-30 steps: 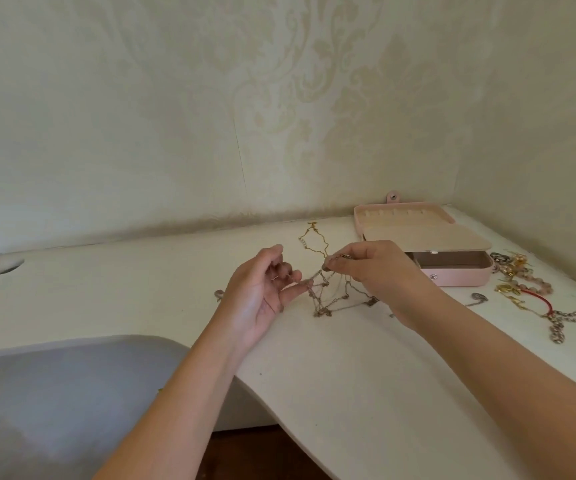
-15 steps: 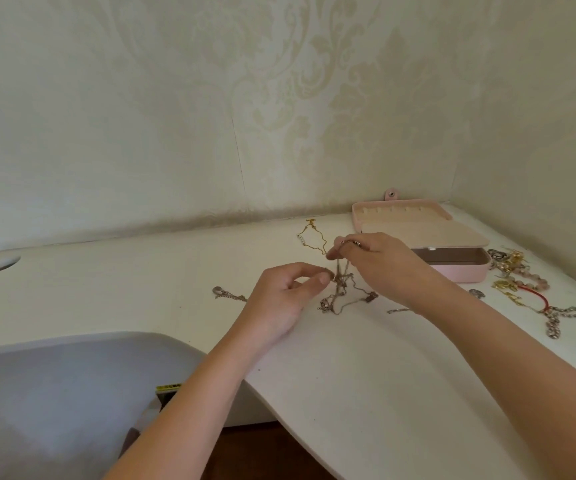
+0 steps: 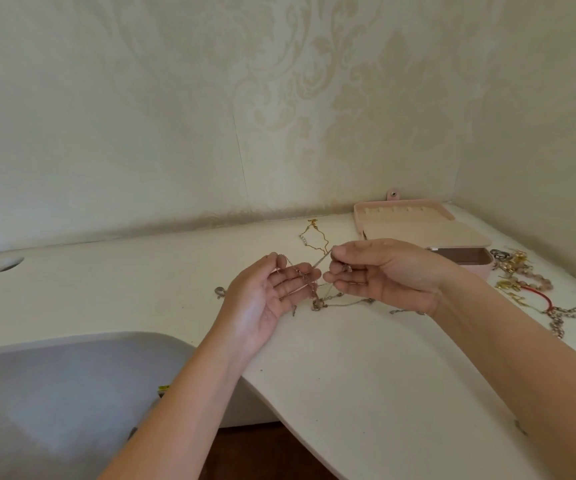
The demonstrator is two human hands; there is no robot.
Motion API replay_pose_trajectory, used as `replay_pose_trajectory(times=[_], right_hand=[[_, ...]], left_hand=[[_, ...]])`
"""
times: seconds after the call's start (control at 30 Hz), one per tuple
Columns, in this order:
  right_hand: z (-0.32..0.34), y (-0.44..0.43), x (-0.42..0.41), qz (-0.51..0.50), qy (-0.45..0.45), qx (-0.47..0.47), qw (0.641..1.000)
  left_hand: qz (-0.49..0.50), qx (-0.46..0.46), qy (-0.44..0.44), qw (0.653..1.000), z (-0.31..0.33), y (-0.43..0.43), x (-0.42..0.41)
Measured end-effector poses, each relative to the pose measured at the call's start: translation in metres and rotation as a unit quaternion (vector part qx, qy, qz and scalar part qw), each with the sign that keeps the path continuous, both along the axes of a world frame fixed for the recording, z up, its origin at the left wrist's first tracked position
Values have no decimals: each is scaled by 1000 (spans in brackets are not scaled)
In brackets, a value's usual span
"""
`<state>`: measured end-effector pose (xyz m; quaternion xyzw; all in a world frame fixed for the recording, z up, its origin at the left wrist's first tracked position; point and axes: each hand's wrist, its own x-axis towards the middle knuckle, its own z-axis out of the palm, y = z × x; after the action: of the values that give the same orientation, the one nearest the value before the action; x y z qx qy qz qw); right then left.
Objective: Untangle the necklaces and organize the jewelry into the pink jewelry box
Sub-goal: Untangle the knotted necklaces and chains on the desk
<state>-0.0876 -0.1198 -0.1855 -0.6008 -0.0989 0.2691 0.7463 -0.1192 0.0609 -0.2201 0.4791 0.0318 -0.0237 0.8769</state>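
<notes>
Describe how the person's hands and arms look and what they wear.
The left hand and the right hand are bare, without gloves. Left forearm and right forearm are uncovered to the frame edge: no sleeve, watch or bracelet shows. Any ring on the fingers is too small to tell.

Home room, damask wallpaper [image 3: 314, 81], white desk [image 3: 366, 358], pink jewelry box [image 3: 418, 223]

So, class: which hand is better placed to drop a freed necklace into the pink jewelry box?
Right. The right hand is close to the open pink jewelry box and pinches the tangled necklaces; the left hand lies farther off, palm up.
</notes>
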Motion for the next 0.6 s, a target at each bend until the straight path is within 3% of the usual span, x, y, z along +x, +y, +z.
replay_pose_trajectory(times=[0.37, 0.6], right_hand=[[-3, 2, 0, 22, 30, 22, 999], [-1, -1, 0, -6, -21, 0, 1000]], left_hand=[[-27, -41, 14, 999, -1, 2, -1], [2, 59, -41, 997, -3, -3, -6]])
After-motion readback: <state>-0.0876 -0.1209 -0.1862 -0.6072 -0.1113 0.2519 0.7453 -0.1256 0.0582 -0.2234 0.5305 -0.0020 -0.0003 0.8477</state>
